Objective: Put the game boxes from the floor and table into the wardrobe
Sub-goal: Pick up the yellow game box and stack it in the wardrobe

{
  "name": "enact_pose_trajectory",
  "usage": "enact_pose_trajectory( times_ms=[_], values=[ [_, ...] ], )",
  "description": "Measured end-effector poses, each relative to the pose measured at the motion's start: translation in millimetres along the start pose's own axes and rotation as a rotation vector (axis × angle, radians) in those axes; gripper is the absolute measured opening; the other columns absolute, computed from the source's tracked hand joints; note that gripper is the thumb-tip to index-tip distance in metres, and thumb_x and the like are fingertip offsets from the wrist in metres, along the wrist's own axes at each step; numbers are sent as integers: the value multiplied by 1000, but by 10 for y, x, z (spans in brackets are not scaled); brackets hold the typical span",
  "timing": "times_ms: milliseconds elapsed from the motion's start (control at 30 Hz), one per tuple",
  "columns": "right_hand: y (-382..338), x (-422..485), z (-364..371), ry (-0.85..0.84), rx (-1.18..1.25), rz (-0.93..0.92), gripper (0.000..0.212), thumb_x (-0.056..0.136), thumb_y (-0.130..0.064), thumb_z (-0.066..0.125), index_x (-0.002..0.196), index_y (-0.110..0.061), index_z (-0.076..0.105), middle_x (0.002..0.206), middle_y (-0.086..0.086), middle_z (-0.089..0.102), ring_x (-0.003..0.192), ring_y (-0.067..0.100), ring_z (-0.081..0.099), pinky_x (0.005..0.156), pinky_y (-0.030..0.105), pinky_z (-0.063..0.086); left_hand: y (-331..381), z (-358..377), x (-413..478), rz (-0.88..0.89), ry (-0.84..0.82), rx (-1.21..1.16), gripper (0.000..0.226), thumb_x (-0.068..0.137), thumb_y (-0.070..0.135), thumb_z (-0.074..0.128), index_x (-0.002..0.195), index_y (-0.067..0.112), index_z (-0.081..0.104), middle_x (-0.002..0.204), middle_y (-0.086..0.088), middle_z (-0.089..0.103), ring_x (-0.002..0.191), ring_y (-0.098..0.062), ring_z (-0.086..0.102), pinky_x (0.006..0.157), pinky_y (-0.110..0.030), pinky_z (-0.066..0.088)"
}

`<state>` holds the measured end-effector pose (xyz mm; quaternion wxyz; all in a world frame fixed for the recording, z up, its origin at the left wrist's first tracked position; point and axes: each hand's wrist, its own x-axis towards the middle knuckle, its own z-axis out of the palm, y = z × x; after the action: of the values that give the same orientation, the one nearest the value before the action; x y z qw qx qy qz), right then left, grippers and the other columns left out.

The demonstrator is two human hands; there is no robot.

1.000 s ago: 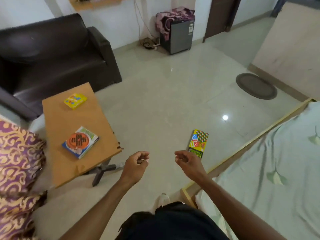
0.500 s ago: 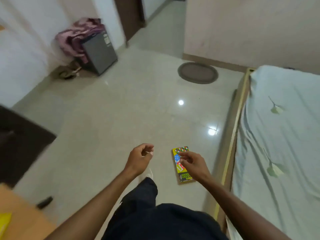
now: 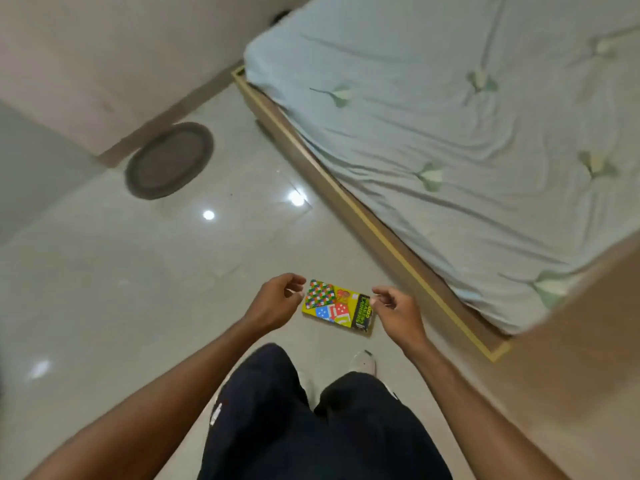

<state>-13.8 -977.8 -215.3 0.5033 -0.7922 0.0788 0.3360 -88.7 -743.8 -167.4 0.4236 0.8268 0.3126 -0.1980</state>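
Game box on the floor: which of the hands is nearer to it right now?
Right, narrowly. The right hand has its fingertips over the dark end of the game box; the left hand sits just off the checkered end. Neither visibly grips it.

A game box (image 3: 334,304) lies flat on the floor (image 3: 138,271) beside the bed (image 3: 450,150), between the loosely curled left hand (image 3: 275,303) and right hand (image 3: 398,311).
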Motion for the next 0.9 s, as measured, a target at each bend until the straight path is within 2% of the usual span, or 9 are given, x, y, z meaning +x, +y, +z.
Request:
enact_pose_trajectory(
  times_ms=[200,333,433,500,633,700,767,833,900],
  values=[
    [794,715,559,173,66,236,26,82,-15,60,105,-20,70,103,0,72,94,17,66,86,31,52,-215,530,1399,41,-326,343,28,86,19,56,112,21,67,111,0,69,101,-20,64,91,-35,52],
    [1582,1305,1286,214,176,436,26,82,-17,63,108,-21,67,98,1,72,89,15,65,80,26,47,-602,1172,2492,132,-549,566,27,88,17,54,111,20,67,110,-1,69,102,-22,64,89,-31,50],
    [2261,1766,1891,254,270,577,29,81,-21,65,110,-22,67,105,5,72,99,21,66,88,31,49,-1133,1647,3223,198,-711,774,28,86,17,55,111,23,67,106,2,68,100,-20,63,83,-24,45],
    [2686,2088,2278,306,311,625,31,81,-21,65,112,-21,66,111,7,70,105,25,63,92,32,48,-1502,1937,3734,257,-812,926,33,81,22,56,113,27,63,109,3,67,102,-21,64,88,-28,49],
    [3400,2660,2968,461,452,731,46,83,-18,67,128,-16,57,125,11,60,115,27,57,90,27,41,-2098,2561,4547,260,-822,1035,54,62,38,53,114,27,61,113,-5,68,100,-27,66,90,-40,54],
    [3759,2964,3334,551,579,791,57,82,-16,68,136,-17,50,127,13,54,114,27,57,90,24,41,-2427,2931,4847,265,-818,1034,69,56,34,52,124,22,56,122,-9,63,107,-29,64,92,-42,53],
    [4031,3205,3617,643,676,794,66,78,-16,72,139,-18,47,131,15,52,113,25,58,95,27,46,-2686,3269,4991,359,-875,1079,79,56,30,51,135,20,48,129,-15,56,116,-34,57,96,-46,50],
    [4198,3380,3783,723,710,749,70,77,-14,74,141,-18,44,131,13,48,110,21,56,98,30,47,-2878,3565,5021,430,-922,1077,74,63,27,52,137,21,44,124,-19,54,115,-39,54,98,-48,47],
    [4215,3477,3820,781,731,725,70,77,-11,74,140,-20,44,124,9,43,103,15,52,94,26,45,-2960,3703,4996,438,-882,1062,63,76,18,55,137,21,40,123,-21,49,114,-42,50,99,-47,44]
  ],
)
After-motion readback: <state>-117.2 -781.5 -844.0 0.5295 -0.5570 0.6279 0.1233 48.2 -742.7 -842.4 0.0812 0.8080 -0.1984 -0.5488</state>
